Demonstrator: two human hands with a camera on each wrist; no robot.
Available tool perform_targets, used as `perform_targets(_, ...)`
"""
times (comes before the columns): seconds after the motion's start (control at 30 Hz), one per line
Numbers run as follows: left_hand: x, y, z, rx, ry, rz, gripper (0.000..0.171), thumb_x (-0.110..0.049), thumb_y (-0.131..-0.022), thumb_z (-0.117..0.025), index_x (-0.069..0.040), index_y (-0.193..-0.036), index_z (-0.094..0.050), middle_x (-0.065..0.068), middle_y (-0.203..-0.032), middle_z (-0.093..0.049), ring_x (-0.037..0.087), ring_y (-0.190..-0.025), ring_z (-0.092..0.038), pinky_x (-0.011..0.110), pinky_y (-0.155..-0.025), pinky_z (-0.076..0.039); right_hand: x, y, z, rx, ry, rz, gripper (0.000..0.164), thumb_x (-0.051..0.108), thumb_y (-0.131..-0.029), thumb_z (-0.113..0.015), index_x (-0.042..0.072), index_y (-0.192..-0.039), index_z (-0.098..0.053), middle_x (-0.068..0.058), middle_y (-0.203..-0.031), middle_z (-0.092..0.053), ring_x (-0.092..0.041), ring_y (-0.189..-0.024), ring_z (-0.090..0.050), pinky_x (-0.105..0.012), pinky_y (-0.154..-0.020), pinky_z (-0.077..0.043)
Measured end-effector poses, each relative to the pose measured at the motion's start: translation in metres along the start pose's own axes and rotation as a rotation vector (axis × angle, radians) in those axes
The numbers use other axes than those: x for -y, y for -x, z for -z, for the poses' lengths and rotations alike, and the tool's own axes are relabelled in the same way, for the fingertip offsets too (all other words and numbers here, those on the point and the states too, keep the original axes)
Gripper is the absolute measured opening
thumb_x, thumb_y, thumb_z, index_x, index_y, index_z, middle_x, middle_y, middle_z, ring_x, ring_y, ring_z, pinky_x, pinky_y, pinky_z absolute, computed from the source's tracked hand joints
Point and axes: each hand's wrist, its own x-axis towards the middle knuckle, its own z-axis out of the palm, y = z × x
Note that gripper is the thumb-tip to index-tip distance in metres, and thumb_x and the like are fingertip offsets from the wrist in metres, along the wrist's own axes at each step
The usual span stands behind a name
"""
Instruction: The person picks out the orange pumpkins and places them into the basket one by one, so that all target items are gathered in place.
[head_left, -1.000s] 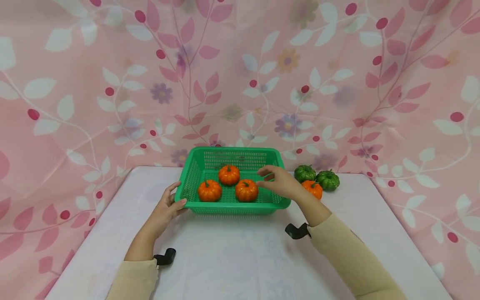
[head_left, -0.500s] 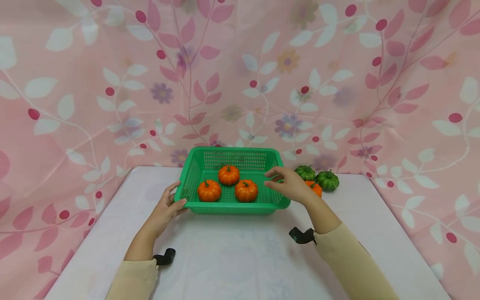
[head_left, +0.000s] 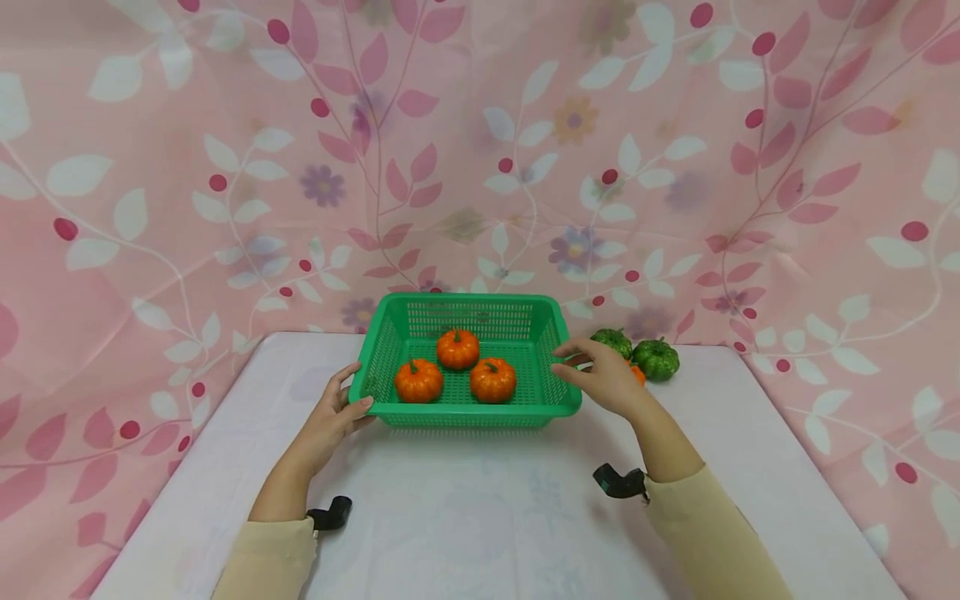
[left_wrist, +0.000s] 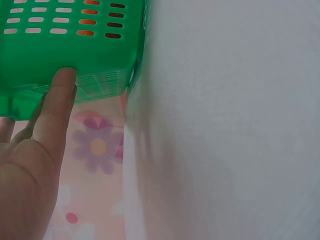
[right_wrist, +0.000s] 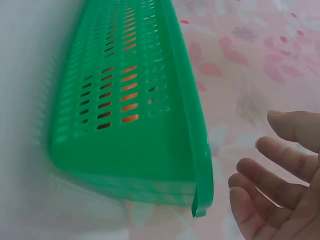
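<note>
A green plastic basket (head_left: 472, 410) with slotted walls stands on the white-covered table, holding orange pumpkins: one at left (head_left: 418, 382), one at the back (head_left: 458, 349) and one at front right (head_left: 492, 381). My left hand (head_left: 335, 423) grips the basket's front left corner, thumb on the front wall and fingers along the left side. My right hand (head_left: 600, 379) is over the basket's right rim, fingers loosely bent with nothing between them. In the right wrist view, its fingertips (right_wrist: 242, 165) are apart from the rim.
Right of the basket lie two green pumpkins, one nearer the basket (head_left: 613, 341) and one farther right (head_left: 656, 360). An orange pumpkin (head_left: 638, 374) there is mostly hidden behind my right hand. A pink floral cloth (head_left: 465, 167) hangs behind the table (head_left: 465, 517).
My right hand has drawn back to the right, from beside the front right pumpkin to over the basket's right rim. The left hand, basket and pumpkins have stayed put.
</note>
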Motion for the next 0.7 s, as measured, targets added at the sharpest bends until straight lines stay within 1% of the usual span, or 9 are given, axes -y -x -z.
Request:
perform_targets(0.13,-0.001,0.0,-0.001,-0.005,0.005,-0.003,0.077,-0.021,-0.102,-0.061,-0.021,-0.16,-0.01,0.027,-0.151,-0.033,0.008,-0.108,-0.061,0.052,-0.108,-0.041,-0.009,0.004,0.004,-0.014,0.009,-0.025,0.042,0.036,-0.097,-0.068,0.007,-0.127,-0.063,-0.013,-0.129,-0.061,-0.033,-0.113,-0.061,-0.049,-0.089,-0.055)
perform_targets(0.17,0.0,0.0,-0.001,-0.006,0.005,-0.002,0.077,-0.021,-0.102,-0.06,-0.021,-0.16,-0.01,0.027,-0.151,-0.034,0.008,-0.108,-0.061,0.051,-0.108,-0.042,-0.011,0.005,0.005,-0.018,0.015,-0.028,0.041,0.036,-0.097,-0.067,0.008,-0.127,-0.063,-0.013,-0.129,-0.061,-0.033,-0.113,-0.06,-0.049,-0.091,-0.054)
perform_targets(0.27,0.0,-0.001,0.0,-0.008,0.002,-0.001,0.076,-0.021,-0.102,-0.06,-0.021,-0.16,-0.01,0.026,-0.151,-0.034,0.008,-0.108,-0.061,0.048,-0.107,-0.044,-0.018,0.008,0.008,-0.039,0.031,-0.055,0.039,0.035,-0.097,-0.067,0.009,-0.126,-0.064,-0.012,-0.125,-0.063,-0.032,-0.112,-0.061,-0.046,-0.086,-0.056)
perform_targets(0.3,0.0,-0.001,0.0,-0.009,0.002,-0.001,0.076,-0.021,-0.102,-0.06,-0.022,-0.16,-0.01,0.026,-0.15,-0.035,0.008,-0.108,-0.061,0.047,-0.106,-0.045,-0.021,0.008,0.009,-0.045,0.033,-0.063,0.039,0.035,-0.097,-0.067,0.008,-0.126,-0.064,-0.013,-0.123,-0.064,-0.032,-0.11,-0.061,-0.044,-0.083,-0.057)
perform_targets(0.4,0.001,-0.001,0.0,-0.007,0.003,-0.002,0.076,-0.02,-0.103,-0.06,-0.022,-0.16,-0.01,0.026,-0.149,-0.036,0.008,-0.108,-0.061,0.042,-0.105,-0.048,-0.028,0.011,0.013,-0.05,0.006,-0.103,0.038,0.033,-0.098,-0.066,0.007,-0.126,-0.063,-0.014,-0.114,-0.066,-0.033,-0.094,-0.063,-0.038,-0.07,-0.056)
perform_targets(0.47,0.001,-0.002,0.0,-0.006,0.003,-0.004,0.077,-0.02,-0.103,-0.06,-0.021,-0.161,-0.01,0.026,-0.149,-0.036,0.008,-0.108,-0.061,0.04,-0.104,-0.049,-0.033,0.012,0.014,-0.058,-0.011,-0.124,0.037,0.033,-0.099,-0.066,0.008,-0.125,-0.063,-0.014,-0.112,-0.067,-0.032,-0.09,-0.062,-0.036,-0.068,-0.056)
perform_targets(0.53,0.001,-0.002,0.0,-0.006,0.002,-0.002,0.077,-0.021,-0.102,-0.06,-0.022,-0.16,-0.01,0.026,-0.149,-0.037,0.008,-0.108,-0.061,0.04,-0.103,-0.049,-0.038,0.013,0.016,-0.066,-0.012,-0.137,0.035,0.034,-0.099,-0.065,0.01,-0.124,-0.063,-0.013,-0.112,-0.067,-0.031,-0.091,-0.063,-0.036,-0.07,-0.057)
perform_targets(0.63,0.002,-0.001,0.0,-0.004,-0.005,-0.004,0.077,-0.022,-0.103,-0.059,-0.021,-0.161,-0.009,0.026,-0.15,-0.035,0.008,-0.109,-0.061,0.04,-0.104,-0.049,-0.045,0.015,0.018,-0.087,0.019,-0.124,0.035,0.036,-0.099,-0.064,0.011,-0.122,-0.065,-0.012,-0.117,-0.067,-0.03,-0.106,-0.063,-0.041,-0.08,-0.058)
perform_targets(0.7,0.002,-0.001,0.0,-0.005,-0.007,-0.001,0.077,-0.022,-0.103,-0.06,-0.021,-0.161,-0.009,0.026,-0.15,-0.035,0.008,-0.109,-0.061,0.041,-0.104,-0.048,-0.05,0.017,0.019,-0.092,0.028,-0.125,0.035,0.035,-0.099,-0.064,0.009,-0.122,-0.065,-0.013,-0.118,-0.067,-0.032,-0.11,-0.062,-0.045,-0.085,-0.057)
